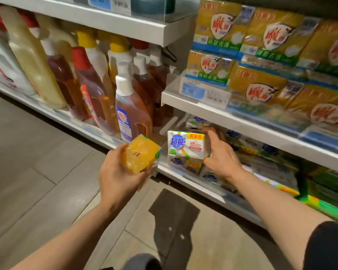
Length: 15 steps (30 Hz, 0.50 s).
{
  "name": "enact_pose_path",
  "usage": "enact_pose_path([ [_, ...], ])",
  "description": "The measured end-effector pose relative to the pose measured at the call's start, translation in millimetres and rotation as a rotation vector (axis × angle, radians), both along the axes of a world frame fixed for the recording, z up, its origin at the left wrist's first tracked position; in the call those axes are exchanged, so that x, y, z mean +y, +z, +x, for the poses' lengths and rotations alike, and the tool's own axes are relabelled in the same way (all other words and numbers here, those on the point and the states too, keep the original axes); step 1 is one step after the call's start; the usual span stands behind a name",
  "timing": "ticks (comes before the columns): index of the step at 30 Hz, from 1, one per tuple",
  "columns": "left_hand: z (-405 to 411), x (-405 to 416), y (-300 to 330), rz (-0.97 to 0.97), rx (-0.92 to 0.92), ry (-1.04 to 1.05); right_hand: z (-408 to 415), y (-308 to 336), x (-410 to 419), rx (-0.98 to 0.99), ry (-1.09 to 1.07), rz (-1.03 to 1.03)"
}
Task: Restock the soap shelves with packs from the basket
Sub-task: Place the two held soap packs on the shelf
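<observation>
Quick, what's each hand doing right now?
Left hand: closed, holding a yellow soap pack.
Right hand: closed, gripping a white soap pack at the bottom shelf.

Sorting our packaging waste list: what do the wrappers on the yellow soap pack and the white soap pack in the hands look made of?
Yellow soap pack, held by the left hand: likely thin clear plastic film; it wrinkles and glints over the yellow bar. White soap pack, gripped by the right hand: seemingly glossy printed plastic film, with sheen across its label.
</observation>
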<state>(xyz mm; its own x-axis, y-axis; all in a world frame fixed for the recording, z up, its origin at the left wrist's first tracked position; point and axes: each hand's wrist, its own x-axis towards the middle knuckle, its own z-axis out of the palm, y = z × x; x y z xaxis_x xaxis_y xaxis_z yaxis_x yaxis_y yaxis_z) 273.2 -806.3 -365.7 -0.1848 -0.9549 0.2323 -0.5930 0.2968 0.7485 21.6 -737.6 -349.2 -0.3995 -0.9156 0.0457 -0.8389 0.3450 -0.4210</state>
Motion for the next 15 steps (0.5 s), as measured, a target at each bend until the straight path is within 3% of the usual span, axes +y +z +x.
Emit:
enact_pose_path([
  [4,-12.4,3.3,-8.4,0.036,0.019,-0.021,-4.6,5.2,5.1,-0.081,0.094,0.063],
  [8,-23.1,8.0,-13.3,0.054,0.022,-0.048,-4.6,-1.8,7.9,0.024,0.116,0.123],
  [15,-27.6,13.8,-20.0,0.073,-0.001,-0.051,-3.8,-1.0,3.7,-0.084,-0.051,0.036],
])
